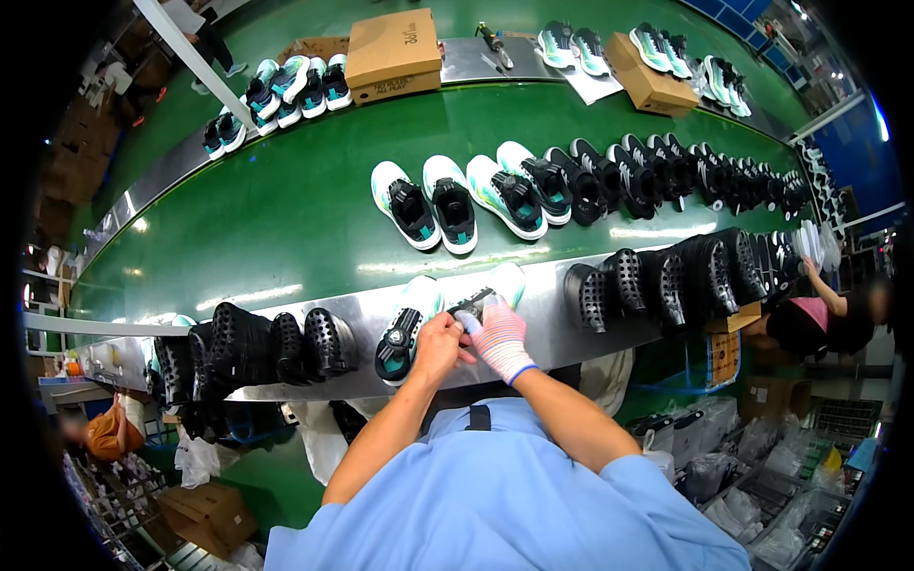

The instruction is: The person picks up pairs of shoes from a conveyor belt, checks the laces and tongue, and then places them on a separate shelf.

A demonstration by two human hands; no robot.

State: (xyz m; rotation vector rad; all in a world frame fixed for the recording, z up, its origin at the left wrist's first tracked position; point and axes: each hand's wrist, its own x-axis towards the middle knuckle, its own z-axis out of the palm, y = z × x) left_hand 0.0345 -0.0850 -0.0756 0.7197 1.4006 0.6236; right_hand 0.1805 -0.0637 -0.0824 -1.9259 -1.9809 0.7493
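A white and mint sneaker with a dark upper (pixel 509 282) lies on the metal ledge in front of me, toe pointing away. Over its opening, my bare left hand (pixel 442 346) and my right hand (pixel 502 341), in a white glove with pink stripes, meet with fingertips close together. Both are closed on the sneaker's dark upper part; the exact spot they pinch is covered by the fingers. Just left of them rests a matching sneaker (pixel 407 328) with a round dial on its tongue, apart from my right hand and near my left wrist.
Beyond the ledge runs a green conveyor belt (pixel 286 190) with a row of mint and black sneakers (pixel 519 200). Black perforated shoe forms (pixel 328 344) stand left and right on the ledge. Cardboard boxes (pixel 395 52) and more sneakers line the far shelf. Other people (pixel 809 319) are at both sides.
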